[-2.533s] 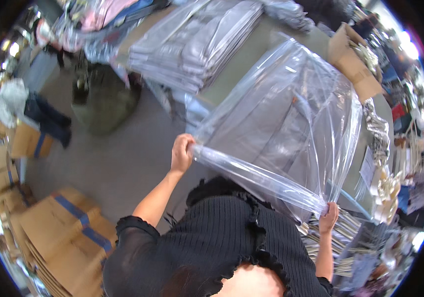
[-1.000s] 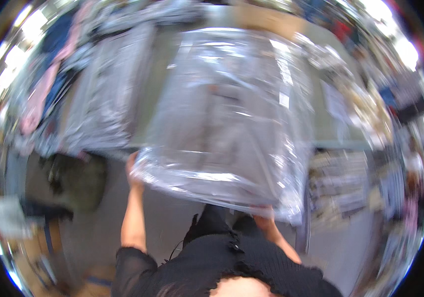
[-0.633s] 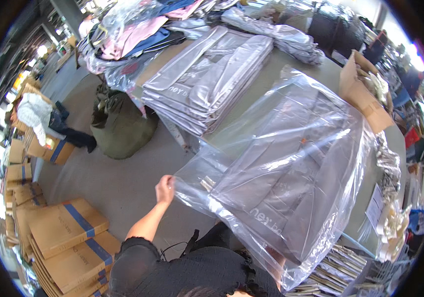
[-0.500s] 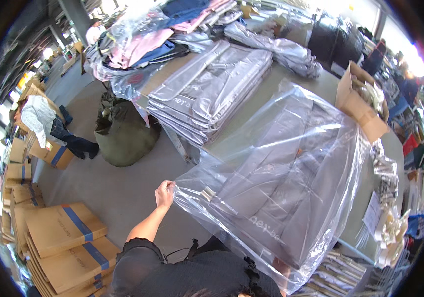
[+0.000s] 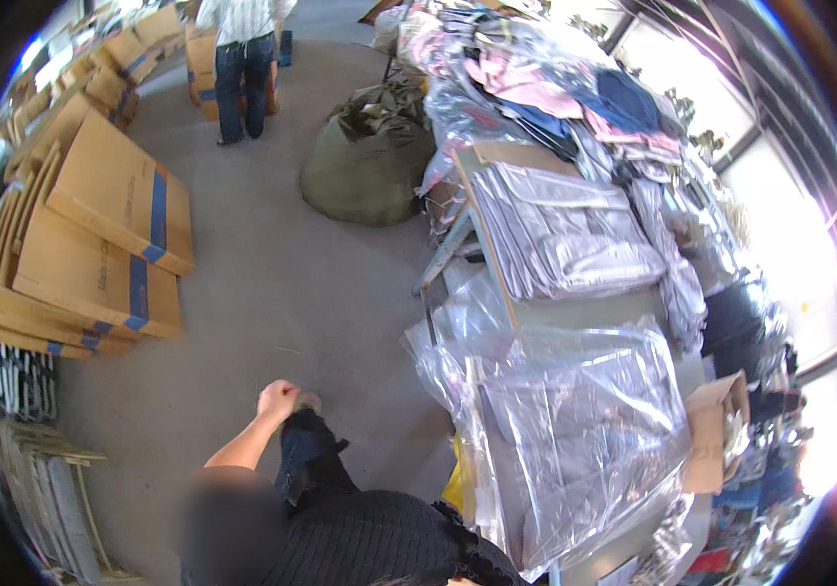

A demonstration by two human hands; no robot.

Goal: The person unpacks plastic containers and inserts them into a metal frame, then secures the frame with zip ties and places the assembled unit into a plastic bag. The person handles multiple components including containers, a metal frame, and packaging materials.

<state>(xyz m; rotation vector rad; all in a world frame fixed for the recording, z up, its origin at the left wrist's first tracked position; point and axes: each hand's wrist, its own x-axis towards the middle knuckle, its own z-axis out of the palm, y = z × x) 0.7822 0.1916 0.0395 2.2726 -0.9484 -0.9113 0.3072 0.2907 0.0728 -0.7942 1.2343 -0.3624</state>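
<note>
My left hand [image 5: 279, 398] is a closed fist over the grey floor, in front of my dark trouser leg, and nothing shows in it. My right hand is out of sight. To my right, a clear plastic bag [image 5: 584, 439] lies on the table with a flat grey folded fabric piece in it. Its loose edge hangs over the table's near side, apart from my left hand. Farther along the same table sits a stack of folded grey fabric pieces [image 5: 565, 230].
Flat cardboard cartons [image 5: 86, 264] with blue stripes stand stacked at left. A full dark green sack [image 5: 364, 166] rests on the floor near the table's far end. Beyond it stands another person [image 5: 245, 68]. An open carton [image 5: 711, 435] is on the right, and pink and blue cloth [image 5: 526, 83] is heaped behind.
My left hand has let go of the plastic bag's edge and moved away from the table. My view has swung left, and the bag lies flatter on the table.
</note>
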